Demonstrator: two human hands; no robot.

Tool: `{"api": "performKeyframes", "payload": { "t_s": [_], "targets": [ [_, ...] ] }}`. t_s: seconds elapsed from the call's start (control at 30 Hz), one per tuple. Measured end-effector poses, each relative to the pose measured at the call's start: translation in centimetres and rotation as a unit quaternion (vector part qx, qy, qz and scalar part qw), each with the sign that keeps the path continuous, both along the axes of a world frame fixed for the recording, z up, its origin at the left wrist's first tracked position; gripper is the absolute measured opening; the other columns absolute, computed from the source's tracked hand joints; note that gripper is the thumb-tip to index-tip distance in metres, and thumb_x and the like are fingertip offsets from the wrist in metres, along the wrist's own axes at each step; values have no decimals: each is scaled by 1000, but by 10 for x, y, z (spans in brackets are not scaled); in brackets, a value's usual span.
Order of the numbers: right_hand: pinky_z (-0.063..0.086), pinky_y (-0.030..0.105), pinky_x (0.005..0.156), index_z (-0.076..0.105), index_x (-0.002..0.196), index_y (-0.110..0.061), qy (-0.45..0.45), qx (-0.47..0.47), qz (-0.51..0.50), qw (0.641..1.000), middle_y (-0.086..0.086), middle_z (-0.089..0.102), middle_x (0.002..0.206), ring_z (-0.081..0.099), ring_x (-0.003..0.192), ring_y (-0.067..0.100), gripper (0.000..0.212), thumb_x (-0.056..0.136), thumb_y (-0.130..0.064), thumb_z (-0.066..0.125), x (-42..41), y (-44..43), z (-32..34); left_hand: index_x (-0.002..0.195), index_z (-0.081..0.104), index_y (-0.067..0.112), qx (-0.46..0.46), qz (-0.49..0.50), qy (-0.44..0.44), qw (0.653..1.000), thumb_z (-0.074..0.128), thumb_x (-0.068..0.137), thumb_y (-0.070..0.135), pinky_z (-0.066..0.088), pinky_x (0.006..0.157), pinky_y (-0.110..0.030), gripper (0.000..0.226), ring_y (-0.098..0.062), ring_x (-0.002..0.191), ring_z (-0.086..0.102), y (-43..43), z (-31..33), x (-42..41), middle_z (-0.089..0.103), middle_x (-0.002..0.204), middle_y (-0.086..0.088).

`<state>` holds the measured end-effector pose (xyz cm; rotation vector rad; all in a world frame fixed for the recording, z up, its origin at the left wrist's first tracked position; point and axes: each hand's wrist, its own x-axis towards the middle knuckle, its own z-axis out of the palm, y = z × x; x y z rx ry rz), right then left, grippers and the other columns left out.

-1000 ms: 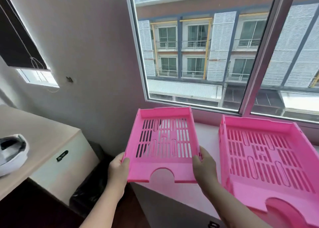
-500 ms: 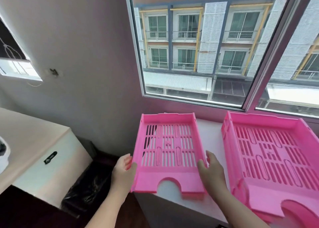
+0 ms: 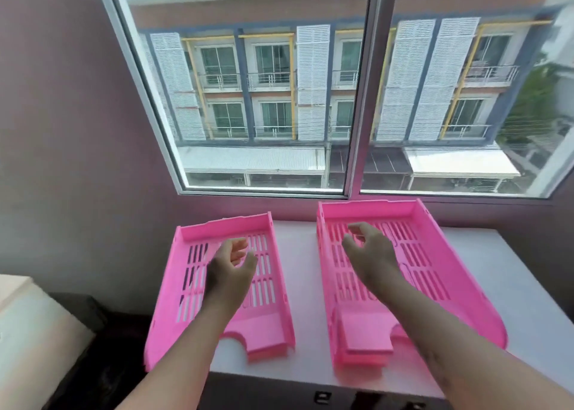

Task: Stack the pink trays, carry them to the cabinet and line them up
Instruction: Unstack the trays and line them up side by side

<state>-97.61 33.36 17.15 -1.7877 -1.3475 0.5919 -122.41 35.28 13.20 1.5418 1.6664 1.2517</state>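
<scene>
Two pink slotted trays lie side by side on a white cabinet top (image 3: 306, 285) under the window. The left pink tray (image 3: 267, 313) sits at the cabinet's left edge, its left side overhanging. The right pink tray (image 3: 441, 273) looks deeper, perhaps a stack. My left hand (image 3: 231, 268) hovers over the left tray with fingers curled apart, holding nothing. My right hand (image 3: 369, 251) hovers over the right tray, fingers spread and empty.
A large window (image 3: 357, 83) rises right behind the cabinet. A purple wall (image 3: 77, 130) closes the left side. A beige counter (image 3: 28, 341) stands at lower left, with a dark gap (image 3: 99, 347) between it and the cabinet.
Both hands let go of the left tray, which now rests on the cabinet top. The hands rose above the trays, the right one shifting over the right tray. The view swung right.
</scene>
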Motion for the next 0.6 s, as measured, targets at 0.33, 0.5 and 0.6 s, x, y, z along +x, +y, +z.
{"api": "performKeyframes", "payload": {
  "t_s": [0.33, 0.5, 0.6],
  "targets": [
    [51, 38, 75, 60, 127, -12, -130, -126, -84, 980, 10, 57, 109, 57, 89, 27, 36, 92, -22, 57, 167, -55, -25, 145, 39, 11, -172, -133, 18, 976, 59, 93, 25, 44, 98, -36, 58, -23, 127, 51, -20, -17, 137, 49, 143, -8],
    [56, 48, 86, 27, 154, -24, -28, -198, -49, 979, 15, 64, 127, 65, 101, 35, 60, 97, -11, 39, 167, -63, -43, 83, 55, 5, -184, -138, 41, 972, 47, 95, 17, 36, 61, -32, 19, -20, 63, 44, -17, -22, 141, 50, 74, -4],
    [55, 50, 89, 27, 154, -26, 0, -192, -50, 980, 15, 64, 127, 64, 101, 36, 63, 95, -6, 32, 159, -57, -46, 76, 49, 8, -172, -127, 68, 974, 46, 95, 15, 30, 58, -33, 21, -18, 60, 34, -9, -18, 132, 42, 69, -8]
  ]
}}
